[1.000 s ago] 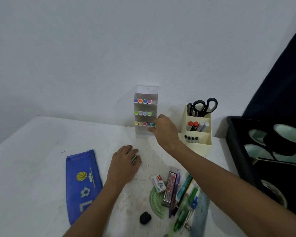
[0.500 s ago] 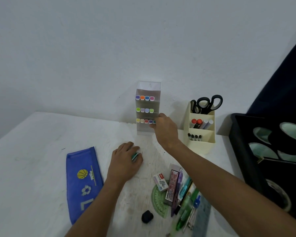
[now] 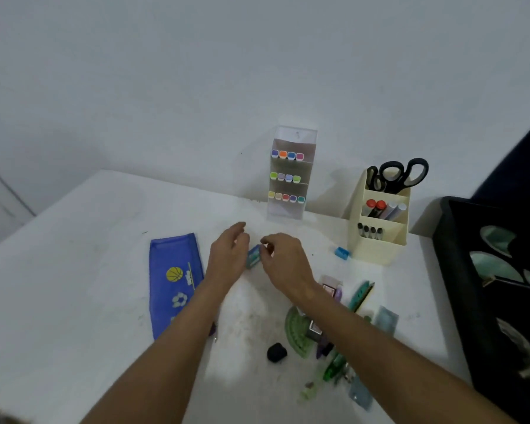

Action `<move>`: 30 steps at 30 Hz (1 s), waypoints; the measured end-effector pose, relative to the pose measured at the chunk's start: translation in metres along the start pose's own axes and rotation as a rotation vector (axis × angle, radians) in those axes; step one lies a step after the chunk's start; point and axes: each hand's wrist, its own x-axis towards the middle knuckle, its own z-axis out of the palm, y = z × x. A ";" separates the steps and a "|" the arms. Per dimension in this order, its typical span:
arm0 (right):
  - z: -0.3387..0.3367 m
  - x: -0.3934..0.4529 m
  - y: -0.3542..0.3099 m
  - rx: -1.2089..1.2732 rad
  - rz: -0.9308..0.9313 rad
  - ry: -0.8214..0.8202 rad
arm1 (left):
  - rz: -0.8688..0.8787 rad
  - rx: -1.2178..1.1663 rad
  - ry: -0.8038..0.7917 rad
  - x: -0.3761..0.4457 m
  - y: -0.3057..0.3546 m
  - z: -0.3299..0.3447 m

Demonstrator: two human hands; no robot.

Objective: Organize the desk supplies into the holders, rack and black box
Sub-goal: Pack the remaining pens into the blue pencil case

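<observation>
While both hands meet mid-desk, the left hand (image 3: 227, 258) and right hand (image 3: 283, 261) pinch a small teal item (image 3: 253, 256), seemingly for the marker rack (image 3: 291, 175)

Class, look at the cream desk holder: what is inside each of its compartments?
The cream holder has black scissors at the back, capped markers in the middle and small dark-tipped items in front. Their lower parts are hidden.

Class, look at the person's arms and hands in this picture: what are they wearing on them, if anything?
Nothing shows. Both forearms are bare from the frame's lower edge to the wrists, with no sleeves in view. The left hand and right hand have no gloves, and no watch, bracelet or ring can be seen.
</observation>
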 end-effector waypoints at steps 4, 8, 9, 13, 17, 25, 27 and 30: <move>0.028 -0.008 -0.034 0.052 -0.067 -0.241 | -0.007 0.164 0.215 -0.022 -0.009 -0.052; 0.051 -0.021 -0.067 0.049 0.064 -0.432 | -0.407 0.503 0.276 -0.053 -0.043 -0.096; 0.056 -0.024 -0.072 0.040 0.087 -0.473 | -0.462 0.498 0.241 -0.060 -0.050 -0.101; 0.063 -0.029 -0.082 0.157 0.221 -0.522 | -0.372 0.292 0.245 -0.082 -0.048 -0.105; 0.033 -0.035 -0.086 0.463 0.209 -0.430 | -0.352 0.043 0.399 -0.091 -0.012 -0.110; -0.094 -0.055 -0.041 0.518 -0.022 -0.310 | -0.404 -0.892 0.201 -0.116 0.072 -0.064; -0.122 -0.066 -0.022 0.612 0.069 -0.323 | -0.444 -0.920 0.095 -0.121 0.091 -0.039; -0.154 -0.082 0.009 0.524 0.081 -0.282 | -0.454 -0.662 -0.006 -0.132 0.113 0.004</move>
